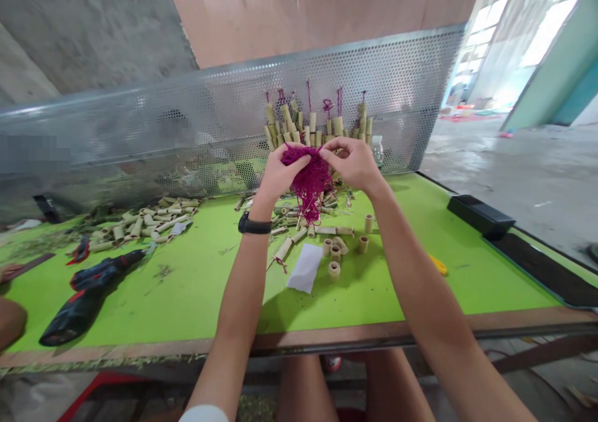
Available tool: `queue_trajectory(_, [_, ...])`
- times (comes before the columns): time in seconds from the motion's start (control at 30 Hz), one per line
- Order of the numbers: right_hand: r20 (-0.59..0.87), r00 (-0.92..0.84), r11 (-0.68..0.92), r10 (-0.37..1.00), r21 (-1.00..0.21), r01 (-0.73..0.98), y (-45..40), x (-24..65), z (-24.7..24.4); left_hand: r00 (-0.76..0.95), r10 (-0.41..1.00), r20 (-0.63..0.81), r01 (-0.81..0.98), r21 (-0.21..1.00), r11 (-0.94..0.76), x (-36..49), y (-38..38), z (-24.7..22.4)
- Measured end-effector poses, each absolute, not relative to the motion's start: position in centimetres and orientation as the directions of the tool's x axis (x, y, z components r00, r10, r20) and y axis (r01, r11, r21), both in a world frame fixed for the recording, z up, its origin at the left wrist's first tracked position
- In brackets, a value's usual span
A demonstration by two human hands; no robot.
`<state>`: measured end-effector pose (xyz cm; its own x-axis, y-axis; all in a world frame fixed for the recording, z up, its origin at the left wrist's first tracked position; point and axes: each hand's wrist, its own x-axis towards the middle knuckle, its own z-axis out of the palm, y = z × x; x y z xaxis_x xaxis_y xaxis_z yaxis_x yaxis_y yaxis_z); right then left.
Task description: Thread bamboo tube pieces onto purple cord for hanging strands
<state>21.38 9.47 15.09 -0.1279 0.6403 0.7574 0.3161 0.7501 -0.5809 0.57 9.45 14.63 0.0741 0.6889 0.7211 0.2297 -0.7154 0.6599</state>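
A tangled bundle of magenta string [311, 182] hangs above the table between my two hands. My left hand [286, 170] is closed around its left side, thumb lying over the top. With thumb and forefinger, my right hand [348, 159] pinches a strand at the bundle's upper right. Loose ends dangle below. Beyond my hands, cut bamboo tubes [312, 123] with magenta strings stand against the perforated metal screen. On the table beneath are short bamboo rings [334, 270], a white paper [306, 267] and a bamboo piece [281, 251] with a bit of string.
A cordless drill [93, 291] and a heap of bamboo pieces [149, 223] lie at left, near another person's hand [10, 271]. To the right are a yellow tool [438, 265] and a black box [481, 215]. The perforated screen [224, 117] borders the table's back.
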Motion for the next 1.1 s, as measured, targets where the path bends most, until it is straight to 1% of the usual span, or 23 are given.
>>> queue_trajectory(0.17, [0.751, -0.109, 0.749, 0.651, -0.613, 0.249, 8.7, 21.4, 15.7, 0.027, 0.707, 0.707, 0.195, 0.69, -0.697, 0.5, 9.9, 14.3])
queue_trajectory(0.27, [0.718, -0.124, 0.728, 0.685, -0.668, 0.154, 8.3, 22.9, 16.1, -0.007, 0.722, 0.692, 0.18, 0.711, -0.68, 0.3, 10.3, 14.2])
queue_trajectory(0.33, [0.711, -0.16, 0.721, 0.684, -0.693, -0.001, 8.6, 24.8, 16.1, -0.028, 0.738, 0.674, 0.18, 0.73, -0.66, 0.2, 10.6, 14.1])
queue_trajectory(0.37, [0.732, -0.187, 0.724, 0.655, -0.679, -0.122, 9.0, 26.0, 16.0, -0.035, 0.746, 0.665, 0.179, 0.739, -0.649, 0.1, 10.7, 14.1])
queue_trajectory(0.4, [0.774, -0.202, 0.723, 0.6, -0.633, -0.277, 9.5, 27.2, 15.8, -0.038, 0.754, 0.656, 0.176, 0.747, -0.641, 0.0, 10.7, 14.1])
queue_trajectory(0.43, [0.825, -0.178, 0.711, 0.537, -0.556, -0.431, 10.0, 28.3, 15.5, -0.039, 0.759, 0.65, 0.171, 0.753, -0.636, -0.1, 10.7, 14.1])
queue_trajectory(0.47, [0.865, -0.182, 0.704, 0.468, -0.489, -0.514, 10.4, 29.2, 15.3, -0.037, 0.762, 0.646, 0.162, 0.757, -0.633, -0.1, 10.7, 14.2])
queue_trajectory(0.5, [0.875, -0.195, 0.706, 0.443, -0.475, -0.525, 10.6, 29.9, 15.2, -0.034, 0.764, 0.644, 0.153, 0.759, -0.633, -0.1, 10.7, 14.2])
queue_trajectory(0.53, [0.854, -0.223, 0.71, 0.469, -0.516, -0.479, 10.6, 30.2, 15.1, -0.029, 0.765, 0.643, 0.145, 0.76, -0.633, -0.1, 10.7, 14.2])
queue_trajectory(0.63, [0.711, -0.265, 0.676, 0.651, -0.702, -0.223, 9.3, 29.2, 15.7, -0.009, 0.769, 0.639, 0.113, 0.765, -0.634, 0.3, 10.5, 14.1])
queue_trajectory(0.67, [0.681, -0.259, 0.665, 0.685, -0.729, -0.161, 8.6, 28.3, 16.0, -0.003, 0.769, 0.639, 0.101, 0.765, -0.636, 0.4, 10.5, 14.1])
queue_trajectory(0.73, [0.612, -0.35, 0.657, 0.709, -0.753, 0.016, 7.3, 26.0, 16.6, 0.009, 0.763, 0.646, 0.085, 0.76, -0.644, 0.6, 10.4, 14.1])
queue_trajectory(0.8, [0.591, -0.4, 0.687, 0.7, -0.711, 0.151, 6.5, 23.7, 17.0, 0.023, 0.753, 0.658, 0.084, 0.749, -0.657, 0.6, 10.3, 14.2])
queue_trajectory(0.9, [0.68, -0.295, 0.741, 0.672, -0.629, 0.236, 6.5, 21.5, 16.9, 0.039, 0.747, 0.664, 0.062, 0.745, -0.665, 0.3, 10.3, 14.3])
queue_trajectory(1.0, [0.727, -0.206, 0.754, 0.655, -0.609, 0.247, 7.1, 20.6, 16.4, 0.044, 0.747, 0.664, 0.024, 0.746, -0.665, -0.1, 10.2, 14.5])
queue_trajectory(1.1, [0.727, -0.216, 0.758, 0.652, -0.617, 0.21, 7.4, 20.1, 16.2, 0.057, 0.739, 0.671, 0.008, 0.74, -0.673, -0.3, 10.2, 14.8])
